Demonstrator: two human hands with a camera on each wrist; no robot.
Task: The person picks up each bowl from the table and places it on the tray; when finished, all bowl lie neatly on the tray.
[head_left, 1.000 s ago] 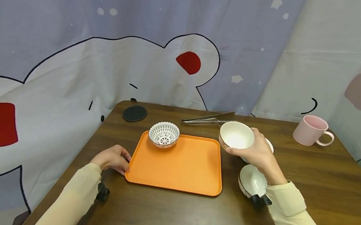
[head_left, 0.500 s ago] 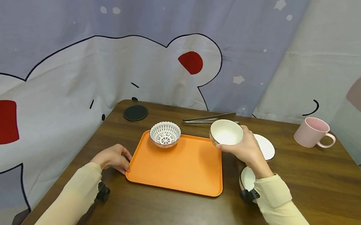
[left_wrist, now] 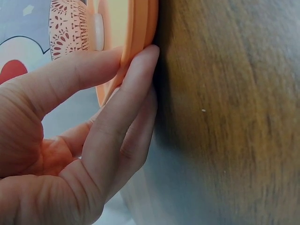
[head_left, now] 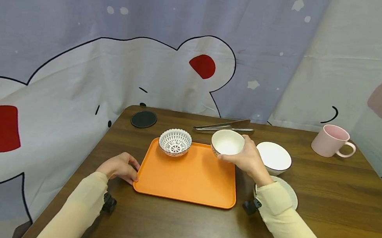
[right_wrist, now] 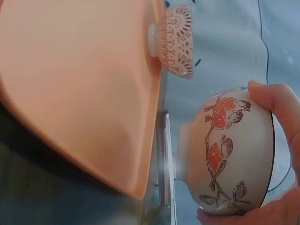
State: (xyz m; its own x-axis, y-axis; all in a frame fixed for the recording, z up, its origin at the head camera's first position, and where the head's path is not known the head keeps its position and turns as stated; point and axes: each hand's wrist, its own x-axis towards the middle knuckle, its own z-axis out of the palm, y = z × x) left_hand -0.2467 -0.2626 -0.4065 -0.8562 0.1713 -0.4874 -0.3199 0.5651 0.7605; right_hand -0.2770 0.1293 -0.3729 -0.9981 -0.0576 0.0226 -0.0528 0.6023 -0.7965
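My left hand (head_left: 122,167) pinches the left edge of an orange tray (head_left: 187,185), with the thumb (left_wrist: 89,70) on the rim and the fingers against its outer side. A scalloped bowl (head_left: 175,142) with a dark pattern inside sits upright at the tray's far left corner. My right hand (head_left: 251,159) grips a white bowl (head_left: 225,141) by its side near the rim. In the right wrist view this held bowl (right_wrist: 225,154) shows painted red birds on a branch, and its foot is apart from the tray. It hovers over the tray's far right corner.
Metal tongs (head_left: 223,126) lie behind the tray. Right of it stand a white bowl (head_left: 274,156) and another dish (head_left: 289,191) partly hidden by the right sleeve. A pink mug (head_left: 330,142) stands far right; a black coaster (head_left: 143,119) lies far left.
My right hand has carried the white bowl leftward, from beside the tray to over its far right corner. The bowl and dish behind that arm are more exposed. My left hand stays at the tray edge.
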